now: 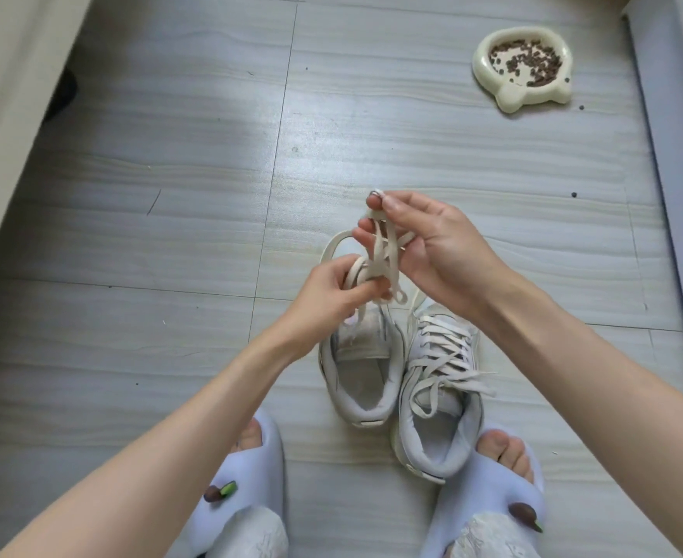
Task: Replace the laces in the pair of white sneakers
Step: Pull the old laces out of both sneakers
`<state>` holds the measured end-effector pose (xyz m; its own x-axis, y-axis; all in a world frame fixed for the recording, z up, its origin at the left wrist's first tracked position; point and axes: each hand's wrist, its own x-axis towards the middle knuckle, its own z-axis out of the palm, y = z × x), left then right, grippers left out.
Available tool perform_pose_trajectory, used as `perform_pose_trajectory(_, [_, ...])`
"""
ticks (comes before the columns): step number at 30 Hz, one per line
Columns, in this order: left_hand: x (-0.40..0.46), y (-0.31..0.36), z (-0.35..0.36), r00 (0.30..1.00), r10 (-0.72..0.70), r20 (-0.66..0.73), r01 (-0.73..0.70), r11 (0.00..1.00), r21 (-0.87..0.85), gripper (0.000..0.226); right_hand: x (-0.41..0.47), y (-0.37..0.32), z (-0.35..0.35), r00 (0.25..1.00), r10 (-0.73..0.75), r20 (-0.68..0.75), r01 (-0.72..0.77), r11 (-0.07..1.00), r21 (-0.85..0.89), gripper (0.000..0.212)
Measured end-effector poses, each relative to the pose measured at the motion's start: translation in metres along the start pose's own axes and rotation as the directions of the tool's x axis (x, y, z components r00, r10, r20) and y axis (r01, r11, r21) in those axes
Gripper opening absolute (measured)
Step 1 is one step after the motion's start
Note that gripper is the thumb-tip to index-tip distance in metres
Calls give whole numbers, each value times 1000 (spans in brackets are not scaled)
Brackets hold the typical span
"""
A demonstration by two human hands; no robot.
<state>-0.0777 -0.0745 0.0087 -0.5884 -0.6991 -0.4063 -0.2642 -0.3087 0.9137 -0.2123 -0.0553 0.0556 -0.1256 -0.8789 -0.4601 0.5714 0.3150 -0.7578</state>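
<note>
Fingers of the right hand [424, 243] pinch the top of a loose lace [382, 255]; the left hand [332, 292] grips its coiled lower loops, both above the unlaced sneaker [358, 368]. Pulling now could cinch the tangle into a knot. The coil's path is hidden behind the fingers, as is that sneaker's toe; the laced sneaker [438, 392] stands beside it.

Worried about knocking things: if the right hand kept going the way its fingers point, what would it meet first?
The right hand points leftward, holding the cream flat lace. Beyond lies only bare grey floor, so the way looks free, though depth is unclear.
</note>
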Motion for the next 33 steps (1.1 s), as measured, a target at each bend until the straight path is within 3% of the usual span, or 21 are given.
perform_pose_trajectory(3, [-4,-7,-18,997,-43,-70,45,998,37,16,2,5,-15,995,-35,-96,6,960,-279,10])
perform_pose_trajectory(6, [-11,-12,-53,965,-33,-260,36,999,5,26,3,16,-27,991,50,-122,-85,951,-298,10])
perform_pose_trajectory(10, [-12,-12,-100,827,-10,-562,14,1000,2,27,0,35,-27,986,142,-86,-163,921,-353,12])
perform_pose_trajectory(13, [-5,-21,-125,728,-8,-686,72,995,64,15,-7,45,-37,989,6,-150,-104,750,-654,17])
perform_pose_trajectory(15, [1,-33,-127,776,-53,-628,211,961,180,16,-17,50,-51,978,-109,-179,-89,559,-825,15])
perform_pose_trajectory(18, [6,-50,-105,880,-161,-448,388,787,480,41,-34,57,-71,961,-201,-188,-100,380,-920,10])
perform_pose_trajectory(20, [3,-55,-83,917,-100,-386,340,701,627,49,-45,66,-86,953,-240,-184,-121,255,-959,13])
perform_pose_trajectory(22, [-7,-58,-56,952,-25,-305,231,712,664,49,-57,77,-99,950,-217,-224,-196,142,-970,29])
perform_pose_trajectory(24, [-19,-62,-29,980,-42,-193,162,729,665,54,-69,87,-107,940,-130,-317,-298,147,-943,48])
perform_pose_trajectory(26, [-28,-66,-13,989,-62,-136,138,725,674,56,-78,93,-109,926,-32,-377,-357,257,-898,61])
perform_pose_trajectory(29, [-26,-68,-17,976,14,-219,130,764,632,50,-81,94,-110,935,-10,-354,-336,286,-897,64])
perform_pose_trajectory(33, [-19,-64,-33,956,73,-284,160,682,713,50,-78,91,-111,942,-116,-315,-278,258,-925,54])
